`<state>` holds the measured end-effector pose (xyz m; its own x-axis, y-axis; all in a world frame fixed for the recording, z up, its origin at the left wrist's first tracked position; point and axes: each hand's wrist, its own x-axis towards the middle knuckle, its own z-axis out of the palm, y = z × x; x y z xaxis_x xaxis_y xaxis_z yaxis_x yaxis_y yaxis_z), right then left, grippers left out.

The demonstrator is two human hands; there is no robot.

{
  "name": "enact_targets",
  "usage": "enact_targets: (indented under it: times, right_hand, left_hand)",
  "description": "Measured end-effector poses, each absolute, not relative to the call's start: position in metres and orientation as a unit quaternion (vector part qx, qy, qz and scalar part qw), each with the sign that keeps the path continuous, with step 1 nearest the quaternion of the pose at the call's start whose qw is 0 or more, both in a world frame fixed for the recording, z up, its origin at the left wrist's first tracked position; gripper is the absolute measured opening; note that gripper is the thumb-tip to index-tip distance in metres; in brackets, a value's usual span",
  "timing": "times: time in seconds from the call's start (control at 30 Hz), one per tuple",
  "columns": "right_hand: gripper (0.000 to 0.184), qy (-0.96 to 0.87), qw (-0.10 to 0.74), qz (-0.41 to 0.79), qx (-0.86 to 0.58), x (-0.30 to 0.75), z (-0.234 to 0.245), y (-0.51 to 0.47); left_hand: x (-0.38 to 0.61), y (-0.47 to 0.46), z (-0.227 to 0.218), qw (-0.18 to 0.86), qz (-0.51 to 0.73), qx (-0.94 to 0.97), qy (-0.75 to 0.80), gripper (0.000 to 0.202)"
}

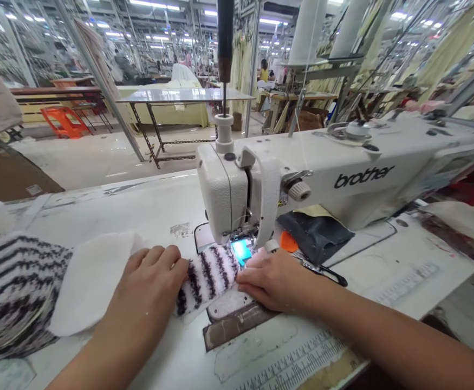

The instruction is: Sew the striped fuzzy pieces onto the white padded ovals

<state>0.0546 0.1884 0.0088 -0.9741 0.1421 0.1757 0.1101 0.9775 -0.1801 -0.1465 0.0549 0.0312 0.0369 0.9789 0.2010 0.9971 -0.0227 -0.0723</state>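
Observation:
A small fuzzy black-and-white striped fabric piece (206, 276) lies under the needle area of a white Brother sewing machine (342, 173). My left hand (149, 281) lies flat on the left end of that piece, fingers stretched toward the needle and pressing it to the table. My right hand (271, 281) presses the right edge of the piece with its fingers held together, just in front of the lit presser foot (242, 250). White fleece (90, 279) lies under my left wrist.
A stack of striped fabric pieces (13, 292) sits at the left. Dark cloth (316, 233) and an orange item (289, 241) lie behind the needle. A printed ruler (297, 363) runs along the table's front edge. Metal tables (180, 97) stand across the factory floor.

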Motion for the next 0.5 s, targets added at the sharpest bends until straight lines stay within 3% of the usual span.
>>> enact_targets:
  times: [0.1, 0.2, 0.5]
  right_hand:
    - [0.015, -0.991, 0.087, 0.086, -0.060, 0.055, 0.010, 0.188]
    - [0.014, -0.991, 0.088, 0.091, -0.054, 0.056, 0.010, 0.188]
    - [0.012, -0.990, 0.106, 0.079, -0.059, 0.058, 0.008, 0.187]
  left_hand:
    - [-0.135, 0.065, 0.030, 0.118, -0.109, -0.748, -0.644, 0.019]
    - [-0.125, 0.080, 0.019, 0.058, -0.170, -0.813, -0.554, 0.021]
    - [-0.141, 0.096, 0.002, -0.022, -0.182, -0.859, -0.478, 0.026]
